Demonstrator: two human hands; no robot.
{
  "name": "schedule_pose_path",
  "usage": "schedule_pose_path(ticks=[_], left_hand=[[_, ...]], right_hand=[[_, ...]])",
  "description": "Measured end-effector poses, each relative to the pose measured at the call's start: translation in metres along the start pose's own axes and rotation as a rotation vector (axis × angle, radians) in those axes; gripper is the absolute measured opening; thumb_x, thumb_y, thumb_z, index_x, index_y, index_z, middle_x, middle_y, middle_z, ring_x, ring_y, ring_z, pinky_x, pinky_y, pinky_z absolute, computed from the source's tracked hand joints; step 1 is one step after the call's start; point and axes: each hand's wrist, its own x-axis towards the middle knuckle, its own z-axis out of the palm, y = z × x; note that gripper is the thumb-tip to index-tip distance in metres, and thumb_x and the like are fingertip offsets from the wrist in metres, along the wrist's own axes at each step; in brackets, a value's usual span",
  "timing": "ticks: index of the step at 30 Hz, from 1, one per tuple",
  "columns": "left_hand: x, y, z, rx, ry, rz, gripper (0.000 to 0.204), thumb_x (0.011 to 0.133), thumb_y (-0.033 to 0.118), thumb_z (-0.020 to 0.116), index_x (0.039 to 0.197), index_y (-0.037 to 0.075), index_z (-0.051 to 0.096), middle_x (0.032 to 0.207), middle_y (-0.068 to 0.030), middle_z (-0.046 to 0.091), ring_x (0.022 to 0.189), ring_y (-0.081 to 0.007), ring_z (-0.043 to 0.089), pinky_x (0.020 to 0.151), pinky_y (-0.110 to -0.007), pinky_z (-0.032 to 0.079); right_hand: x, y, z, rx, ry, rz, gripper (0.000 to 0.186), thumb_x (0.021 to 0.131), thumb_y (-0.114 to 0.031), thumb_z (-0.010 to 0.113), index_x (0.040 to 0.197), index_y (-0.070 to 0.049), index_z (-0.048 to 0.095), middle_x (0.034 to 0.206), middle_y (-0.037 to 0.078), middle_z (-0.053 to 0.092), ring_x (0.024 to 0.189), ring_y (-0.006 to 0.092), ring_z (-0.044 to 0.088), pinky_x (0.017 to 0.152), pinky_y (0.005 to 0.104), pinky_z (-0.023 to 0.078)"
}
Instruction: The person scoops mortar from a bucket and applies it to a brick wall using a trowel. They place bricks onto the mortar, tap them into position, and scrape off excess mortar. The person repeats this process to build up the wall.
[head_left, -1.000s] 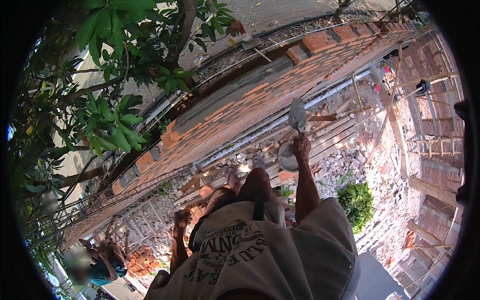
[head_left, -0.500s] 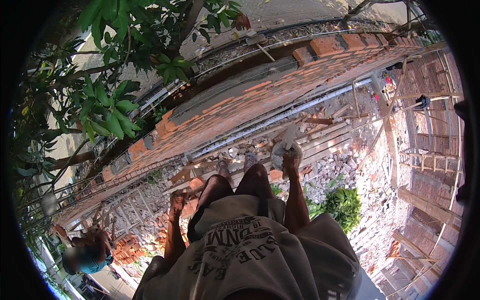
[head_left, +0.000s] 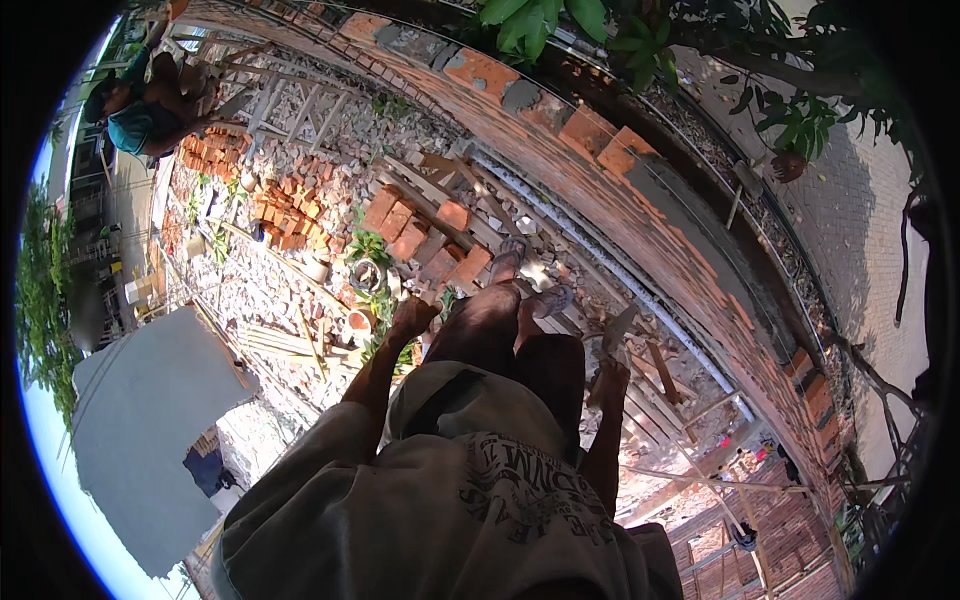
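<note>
My left hand [head_left: 412,318] is closed, beside my left leg above rubble and greenery; whether it holds anything is unclear. My right hand [head_left: 610,378] grips the handle of a trowel [head_left: 621,329], whose blade points up past my right knee. My sandaled feet [head_left: 549,301] are on or just over wooden planks. Red bricks [head_left: 408,236] lie beside my left foot. A long brick wall [head_left: 690,250] runs past my feet, with grey mortar [head_left: 668,200] along its top and loose bricks [head_left: 590,130] set on it.
A co-worker in teal [head_left: 140,120] crouches at upper left. Brick piles [head_left: 285,215] and timber lie in the rubble. A grey slab [head_left: 140,430] is at left, poles [head_left: 710,500] at lower right, a white pipe [head_left: 610,265] along the wall, and branches [head_left: 800,80] above a paved path [head_left: 870,260].
The view has swung round sharply, bringing the brick piles and co-worker to the upper left and the path to the right. My right hand still grips the trowel.
</note>
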Motion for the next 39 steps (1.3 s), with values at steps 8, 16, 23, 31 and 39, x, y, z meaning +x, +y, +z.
schedule_pose_path(ticks=[8, 16, 23, 31, 39], left_hand=[[0.034, -0.024, 0.067, -0.529, -0.162, -0.631, 0.038, 0.081, 0.037, 0.065, 0.082, -0.001, 0.064, 0.067, -0.0192, 0.063, 0.066, -0.0352, 0.064, 0.062, -0.046, 0.05], [0.101, -0.056, 0.207, -0.341, 0.049, -0.892, 0.039, 0.074, 0.028, 0.072, 0.092, -0.004, 0.056, 0.097, -0.0242, 0.057, 0.099, -0.0388, 0.053, 0.082, -0.047, 0.043], [0.181, -0.037, 0.327, -0.242, -0.113, -0.57, 0.083, 0.071, 0.023, 0.076, 0.133, -0.008, 0.031, 0.123, -0.0265, 0.044, 0.112, -0.0401, 0.045, 0.095, -0.046, 0.038], [0.207, -0.037, 0.377, -0.18, -0.241, -0.557, 0.079, 0.054, 0.014, 0.072, 0.121, -0.012, 0.038, 0.105, -0.0249, 0.045, 0.105, -0.0397, 0.041, 0.094, -0.056, 0.032], [0.192, -0.046, 0.19, -0.549, 0.128, -0.55, 0.09, 0.054, 0.032, 0.079, 0.123, -0.011, 0.042, 0.109, -0.0214, 0.054, 0.098, -0.0365, 0.055, 0.097, -0.046, 0.04]], right_hand=[[0.0, -0.1, 0.086, 0.323, -0.196, 0.152, 0.013, 0.087, -0.019, 0.059, 0.087, -0.007, 0.055, 0.065, 0.003, 0.054, 0.047, 0.0148, 0.053, 0.04, 0.0306, 0.047], [0.054, -0.097, 0.171, 0.278, -0.328, 0.247, 0.024, 0.092, -0.029, 0.058, 0.091, -0.007, 0.052, 0.072, 0.004, 0.051, 0.056, 0.0129, 0.053, 0.044, 0.0276, 0.046], [0.084, -0.051, 0.183, 0.393, -0.307, 0.389, 0.017, 0.096, -0.026, 0.054, 0.098, -0.009, 0.051, 0.073, 0.003, 0.052, 0.057, 0.0141, 0.053, 0.047, 0.0294, 0.048], [0.097, -0.037, 0.191, 0.26, -0.258, 0.427, 0.025, 0.091, -0.025, 0.061, 0.1, -0.003, 0.052, 0.07, 0.005, 0.051, 0.051, 0.015, 0.054, 0.043, 0.0292, 0.046], [0.063, -0.069, 0.136, -0.086, -0.347, 0.08, 0.015, 0.086, -0.012, 0.06, 0.092, 0.0, 0.052, 0.067, 0.006, 0.056, 0.048, 0.0145, 0.055, 0.044, 0.0273, 0.046]])
